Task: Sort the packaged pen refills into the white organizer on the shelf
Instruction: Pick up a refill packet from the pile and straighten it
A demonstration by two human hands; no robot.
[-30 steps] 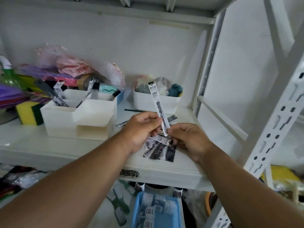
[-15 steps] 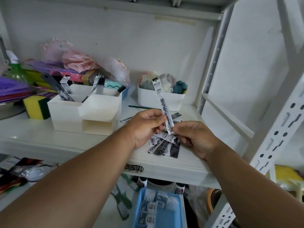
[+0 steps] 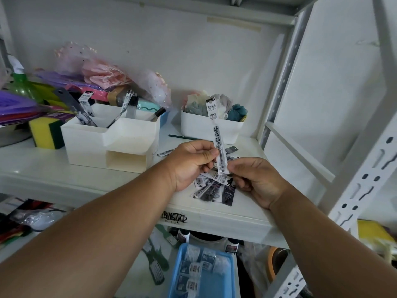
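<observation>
- A packaged pen refill (image 3: pixel 217 134) is held nearly upright above the shelf (image 3: pixel 64 175), its long axis vertical, the printed header end pointing up and tilted slightly left.
- Its lower part is pinched by the left hand (image 3: pixel 191 162); its bottom end is pinched by the right hand (image 3: pixel 255 179).
- A loose pile of refill packets (image 3: pixel 214 188) lies on the shelf beneath the hands.
- The white organizer (image 3: pixel 111 138) stands to the left, with refills (image 3: pixel 86 106) leaning in its far compartments.

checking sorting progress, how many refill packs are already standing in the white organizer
2 can be made out in the white organizer: one refill pack leaning in the back-left compartment, another slanting just right of it. Dark items beside them are unclear, so more may be hidden.
</observation>
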